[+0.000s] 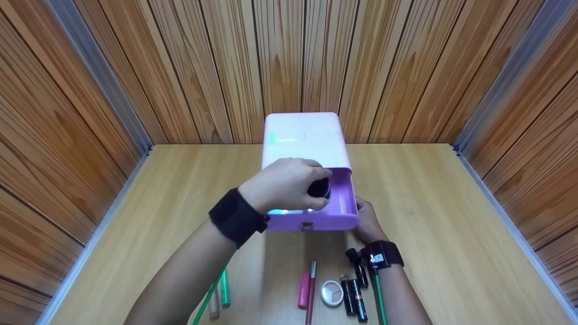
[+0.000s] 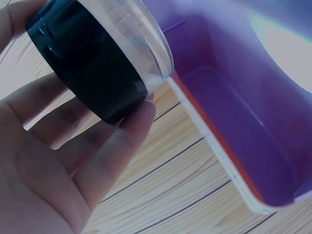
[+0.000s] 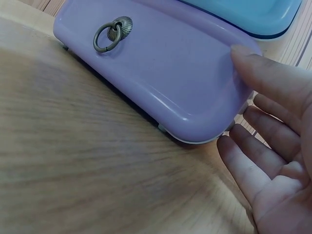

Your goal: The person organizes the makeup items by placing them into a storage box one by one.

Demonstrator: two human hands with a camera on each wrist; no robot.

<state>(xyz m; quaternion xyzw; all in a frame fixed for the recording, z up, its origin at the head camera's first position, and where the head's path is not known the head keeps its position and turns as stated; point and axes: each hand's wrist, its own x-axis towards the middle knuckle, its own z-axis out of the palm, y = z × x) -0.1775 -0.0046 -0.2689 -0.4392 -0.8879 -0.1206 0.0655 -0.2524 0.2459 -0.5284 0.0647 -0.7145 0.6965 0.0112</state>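
Note:
A purple drawer (image 1: pixel 334 221) with a ring pull (image 3: pixel 108 38) is pulled partway out of a box with a pale top (image 1: pixel 307 135). Over the drawer, my left hand (image 1: pixel 289 183) grips a round jar (image 2: pixel 87 58) with a black part and a clear part, fingers and thumb around its side. The jar is tilted and above the drawer's floor. At the drawer's front right corner is my right hand (image 3: pixel 282 141), thumb on the front panel and fingers around the side. Most of the drawer's left inside is hidden by my left hand in the head view.
Nearer on the wooden table (image 1: pixel 180 180) lie a pink tube (image 1: pixel 303 291), a dark red pencil (image 1: pixel 311 293), a round white compact (image 1: pixel 332 293) and several black tubes (image 1: pixel 347 295). A green tube (image 1: pixel 225 289) and a beige tube (image 1: pixel 214 304) lie left. Wood-panelled walls (image 1: pixel 280 58) enclose the table.

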